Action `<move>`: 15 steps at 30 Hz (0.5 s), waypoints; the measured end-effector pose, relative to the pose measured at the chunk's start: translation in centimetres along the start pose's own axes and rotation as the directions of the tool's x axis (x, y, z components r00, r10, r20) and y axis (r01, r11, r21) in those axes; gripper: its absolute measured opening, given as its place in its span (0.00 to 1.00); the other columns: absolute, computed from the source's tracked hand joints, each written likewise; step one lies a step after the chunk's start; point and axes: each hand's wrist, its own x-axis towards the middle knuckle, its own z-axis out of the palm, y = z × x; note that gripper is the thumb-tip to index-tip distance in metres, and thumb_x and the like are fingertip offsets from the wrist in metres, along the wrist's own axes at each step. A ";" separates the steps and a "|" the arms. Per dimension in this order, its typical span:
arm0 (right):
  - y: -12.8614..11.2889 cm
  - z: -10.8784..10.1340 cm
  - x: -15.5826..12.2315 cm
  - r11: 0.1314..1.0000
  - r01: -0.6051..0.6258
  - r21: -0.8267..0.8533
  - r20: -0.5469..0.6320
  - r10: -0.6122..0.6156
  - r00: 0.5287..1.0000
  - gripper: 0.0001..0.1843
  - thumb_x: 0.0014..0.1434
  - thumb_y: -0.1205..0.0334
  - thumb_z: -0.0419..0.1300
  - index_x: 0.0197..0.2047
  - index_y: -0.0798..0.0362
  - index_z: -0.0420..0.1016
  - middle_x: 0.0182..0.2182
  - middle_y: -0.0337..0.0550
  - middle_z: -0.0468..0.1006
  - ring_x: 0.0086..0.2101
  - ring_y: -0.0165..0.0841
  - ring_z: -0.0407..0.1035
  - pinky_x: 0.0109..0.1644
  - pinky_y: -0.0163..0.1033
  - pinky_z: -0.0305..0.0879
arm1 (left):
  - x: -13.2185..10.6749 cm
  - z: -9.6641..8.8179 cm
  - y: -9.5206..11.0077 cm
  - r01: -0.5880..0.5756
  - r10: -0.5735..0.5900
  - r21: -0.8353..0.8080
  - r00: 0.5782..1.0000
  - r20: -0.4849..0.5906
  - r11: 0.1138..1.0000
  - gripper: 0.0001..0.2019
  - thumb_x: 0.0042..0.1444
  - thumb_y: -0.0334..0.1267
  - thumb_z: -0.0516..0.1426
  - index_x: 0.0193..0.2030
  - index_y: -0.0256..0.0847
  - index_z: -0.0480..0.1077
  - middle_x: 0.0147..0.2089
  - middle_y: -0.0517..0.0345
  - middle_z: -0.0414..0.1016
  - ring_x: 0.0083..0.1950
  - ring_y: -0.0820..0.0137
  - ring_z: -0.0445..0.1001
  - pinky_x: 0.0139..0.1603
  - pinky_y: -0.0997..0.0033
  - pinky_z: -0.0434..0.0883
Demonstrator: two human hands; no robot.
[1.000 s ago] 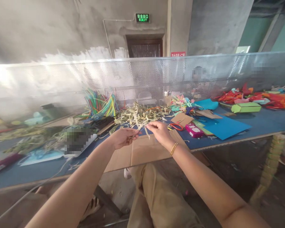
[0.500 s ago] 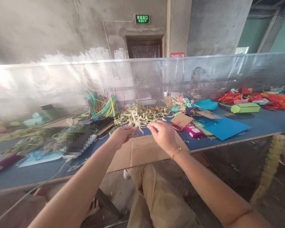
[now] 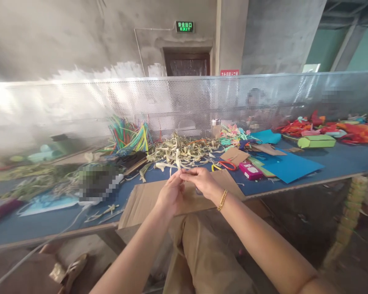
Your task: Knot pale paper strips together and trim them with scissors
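Observation:
My left hand (image 3: 171, 192) and my right hand (image 3: 200, 179) meet over a sheet of brown cardboard (image 3: 141, 202), fingertips touching. Both are closed in a pinch on a small pale strip (image 3: 178, 160), whose end sticks up above the left fingers; its lower part is hidden by them. Just beyond the hands lies a heap of pale green, knotted strips (image 3: 190, 148). Orange-handled scissors (image 3: 227, 165) rest to the right of my right hand, and a yellow handle (image 3: 215, 168) shows beside them.
A magenta box (image 3: 250, 170) and blue paper (image 3: 294, 164) lie to the right. Coloured pipe cleaners (image 3: 129, 136) stand behind on the left. A white cable (image 3: 61, 232) hangs over the table's front edge. A perforated metal screen (image 3: 159, 98) runs along the back.
My hands have come together from slightly apart, the left moving right and both dropping a little. More of the cardboard shows on the left, and the yellow handle has come into sight.

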 end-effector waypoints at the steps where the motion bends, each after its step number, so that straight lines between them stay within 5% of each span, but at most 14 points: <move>1: -0.1 0.0 -0.1 1.000 -0.004 0.016 0.008 0.004 1.000 0.17 0.41 0.50 0.70 0.31 0.55 0.82 0.29 0.43 0.81 0.34 0.35 0.71 0.45 0.41 0.63 | -0.1 0.0 0.0 -0.006 0.006 -0.017 1.000 -0.005 1.000 0.12 0.41 0.38 0.69 0.34 0.40 0.77 0.35 0.62 0.74 0.30 0.80 0.67 0.28 0.81 0.60; 11: -1.6 0.7 -1.2 0.994 -0.081 -0.068 -0.004 0.081 0.997 0.16 0.39 0.52 0.69 0.20 0.56 0.73 0.17 0.34 0.69 0.22 0.25 0.58 0.29 0.34 0.55 | -1.0 0.7 0.9 0.082 -0.077 -0.213 0.997 0.030 0.974 0.03 0.56 0.34 0.60 0.34 0.38 0.74 0.34 0.60 0.75 0.31 0.79 0.72 0.30 0.80 0.66; 15: -1.1 0.2 -1.9 0.988 -0.095 -0.123 0.002 0.096 0.995 0.13 0.41 0.56 0.68 0.23 0.57 0.73 0.19 0.34 0.69 0.22 0.24 0.57 0.28 0.32 0.53 | -0.2 0.6 2.9 0.092 -0.087 -0.316 0.996 0.030 0.944 0.10 0.63 0.31 0.52 0.30 0.39 0.69 0.31 0.61 0.75 0.35 0.75 0.75 0.36 0.75 0.71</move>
